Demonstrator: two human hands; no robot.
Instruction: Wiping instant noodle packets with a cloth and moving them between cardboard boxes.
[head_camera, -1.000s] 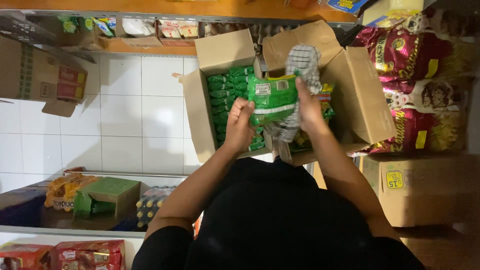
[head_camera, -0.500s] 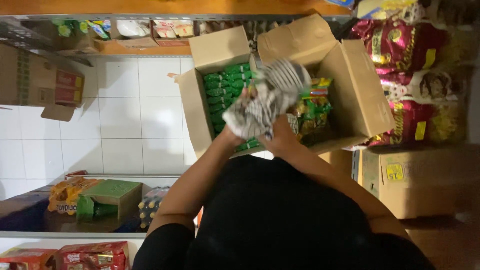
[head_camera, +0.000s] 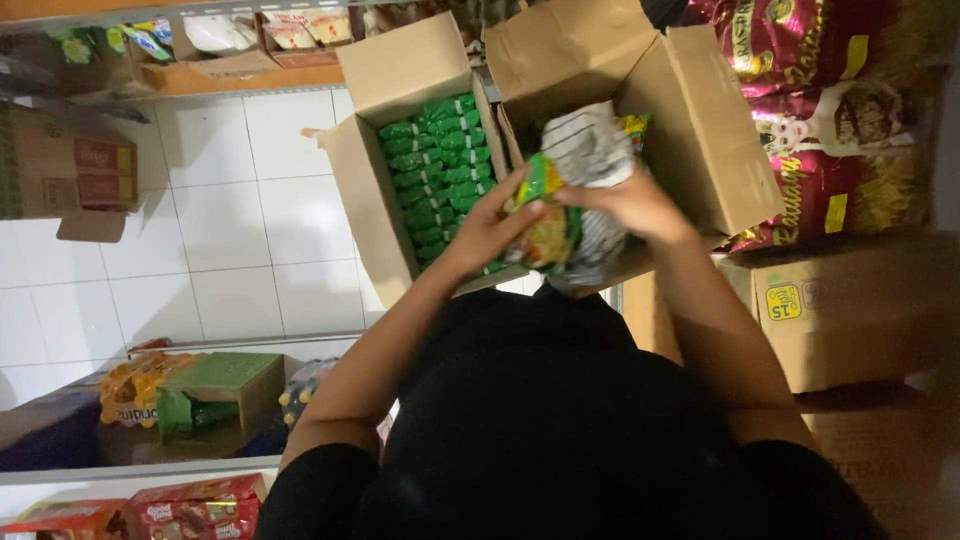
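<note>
Packets (head_camera: 575, 190) held above the open carton (head_camera: 700, 130), sacks (head_camera: 830, 120) to its right.

Packets (head_camera: 575, 190) now lower, nearer body

- Light's even and fairly bright, falling from overhead onto the white tiled floor (head_camera: 230, 230), which comes out a touch washed out.
- Soft shadow sits under the flaps of the open cardboard box (head_camera: 400, 70).
- Dark clothing at the bottom reads as a flat black mass, no detail.
- Both hands look slightly smeared with motion blur.
- Right edge goes dim and soft.
</note>
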